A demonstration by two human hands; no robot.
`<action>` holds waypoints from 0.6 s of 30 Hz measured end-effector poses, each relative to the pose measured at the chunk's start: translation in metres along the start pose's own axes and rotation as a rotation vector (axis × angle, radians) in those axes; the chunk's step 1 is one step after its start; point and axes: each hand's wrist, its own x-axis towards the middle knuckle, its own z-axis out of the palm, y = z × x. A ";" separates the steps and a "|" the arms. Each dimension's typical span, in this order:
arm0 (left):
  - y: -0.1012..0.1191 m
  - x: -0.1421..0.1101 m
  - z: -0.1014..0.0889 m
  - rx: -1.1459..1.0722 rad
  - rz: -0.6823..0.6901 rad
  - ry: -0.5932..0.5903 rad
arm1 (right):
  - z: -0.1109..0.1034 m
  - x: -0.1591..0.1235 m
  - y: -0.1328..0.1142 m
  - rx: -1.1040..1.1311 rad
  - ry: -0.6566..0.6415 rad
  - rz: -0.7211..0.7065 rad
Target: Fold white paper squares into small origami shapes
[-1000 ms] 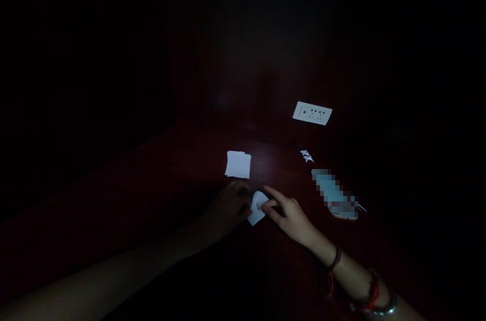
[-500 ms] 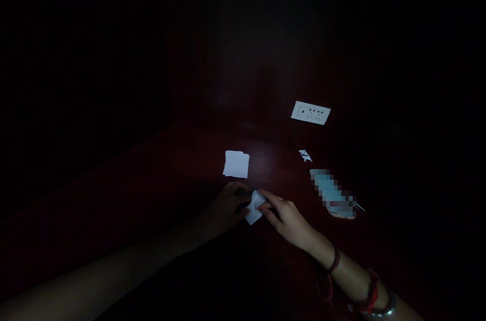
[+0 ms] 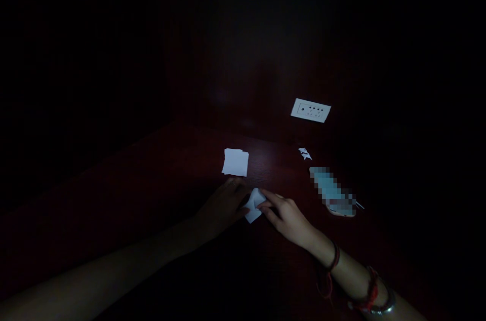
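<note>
Between my two hands is a small piece of white paper (image 3: pixel 253 211), partly folded, with its upper end curling up. My left hand (image 3: pixel 225 204) lies in shadow on its left side, thumb and fingers closed at the paper's edge. From the right, my right hand (image 3: pixel 287 217) pinches the paper with thumb and index finger. Just beyond my left hand lies a stack of white paper squares (image 3: pixel 235 162), its edges slightly uneven. The fingertips of my left hand are dim and hard to make out.
A dark red wooden table (image 3: pixel 182 159) bears everything. Torn paper scraps (image 3: pixel 305 153) lie at the back right. Nearer is a blurred-out, phone-shaped object (image 3: pixel 332 192). A white socket panel (image 3: pixel 311 110) sits on the wall behind. The surroundings are very dark.
My left fingers have drawn slightly closer to the paper's left edge. My right hand keeps its pinch, and the paper looks almost the same. The whole view has shifted very slightly.
</note>
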 end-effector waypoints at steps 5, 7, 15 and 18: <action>-0.004 -0.005 0.005 -0.165 -0.073 -0.035 | -0.002 0.000 -0.002 0.003 -0.003 0.006; -0.004 -0.006 0.005 -0.229 -0.094 -0.071 | -0.003 0.000 -0.004 0.001 -0.005 0.013; 0.003 -0.002 -0.001 -0.076 -0.036 -0.094 | -0.003 0.002 -0.005 0.023 -0.002 0.023; 0.008 0.000 -0.005 0.007 -0.016 -0.103 | -0.003 0.002 -0.005 0.014 0.006 0.010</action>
